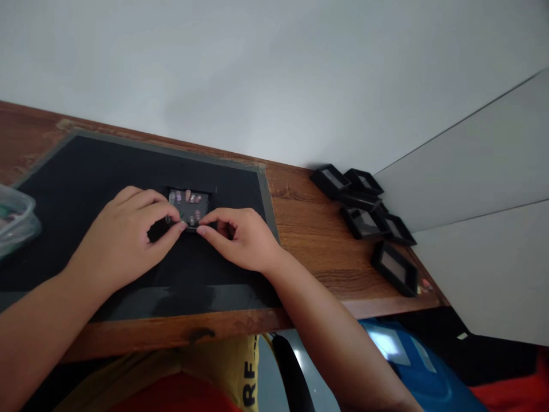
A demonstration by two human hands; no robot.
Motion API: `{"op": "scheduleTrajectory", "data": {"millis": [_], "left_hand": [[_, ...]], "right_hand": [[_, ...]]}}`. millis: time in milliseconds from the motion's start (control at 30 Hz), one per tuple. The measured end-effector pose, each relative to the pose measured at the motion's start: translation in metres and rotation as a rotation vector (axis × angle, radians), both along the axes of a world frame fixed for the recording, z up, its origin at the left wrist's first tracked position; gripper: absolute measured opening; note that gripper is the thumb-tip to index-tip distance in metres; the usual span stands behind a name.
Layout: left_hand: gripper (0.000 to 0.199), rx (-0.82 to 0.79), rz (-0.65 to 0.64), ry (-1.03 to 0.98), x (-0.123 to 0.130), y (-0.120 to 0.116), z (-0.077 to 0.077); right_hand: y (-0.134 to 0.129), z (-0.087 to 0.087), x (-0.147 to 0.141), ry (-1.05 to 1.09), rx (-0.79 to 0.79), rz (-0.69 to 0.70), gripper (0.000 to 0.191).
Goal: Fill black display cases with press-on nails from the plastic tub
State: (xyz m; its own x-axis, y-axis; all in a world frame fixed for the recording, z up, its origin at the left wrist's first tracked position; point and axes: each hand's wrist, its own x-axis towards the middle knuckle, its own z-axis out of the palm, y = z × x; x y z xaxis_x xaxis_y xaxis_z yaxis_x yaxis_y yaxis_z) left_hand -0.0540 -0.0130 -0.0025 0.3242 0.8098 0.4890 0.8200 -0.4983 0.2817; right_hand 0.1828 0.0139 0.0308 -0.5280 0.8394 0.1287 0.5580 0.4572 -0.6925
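Observation:
A small dark tray (191, 210) lies on the black mat, with several false nails (193, 198) in pinkish and glossy tones set in rows on it. My left hand (128, 229) has its thumb and forefinger pinched at the tray's near left corner. At the near right corner, the thumb and forefinger of my right hand (240, 237) close on the edge. Both thumbs face me along the front side, and the fingertips cover part of the tray there. Whether a nail is also between the fingertips is too small to tell.
The black mat (107, 166) is taped onto a wooden table (309, 246). A clear plastic tub (17, 223) stands at the left edge. Several black boxes with windows (364, 220) are piled at the right, by the wall. Below the table's front edge is a blue plastic stool-like object (424, 366).

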Motion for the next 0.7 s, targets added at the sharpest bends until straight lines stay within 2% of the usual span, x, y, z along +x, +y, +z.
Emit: {"op": "scheduleTrajectory", "data": {"millis": [200,367,700], "left_hand": [[0.033,-0.024,-0.01,0.051,0.0002,0.0009,-0.004],[0.035,-0.028,0.012,0.08,-0.0025,0.0008,-0.0034],[0.043,-0.066,0.082,0.108,-0.0018,-0.0011,-0.0005]], "right_hand": [[-0.0007,-0.0029,-0.0015,0.056,-0.001,0.037,0.021],[-0.0002,-0.0048,-0.0034,0.208,0.037,-0.061,0.03],[0.001,-0.0075,-0.0081,0.19,0.017,-0.136,0.031]]}}
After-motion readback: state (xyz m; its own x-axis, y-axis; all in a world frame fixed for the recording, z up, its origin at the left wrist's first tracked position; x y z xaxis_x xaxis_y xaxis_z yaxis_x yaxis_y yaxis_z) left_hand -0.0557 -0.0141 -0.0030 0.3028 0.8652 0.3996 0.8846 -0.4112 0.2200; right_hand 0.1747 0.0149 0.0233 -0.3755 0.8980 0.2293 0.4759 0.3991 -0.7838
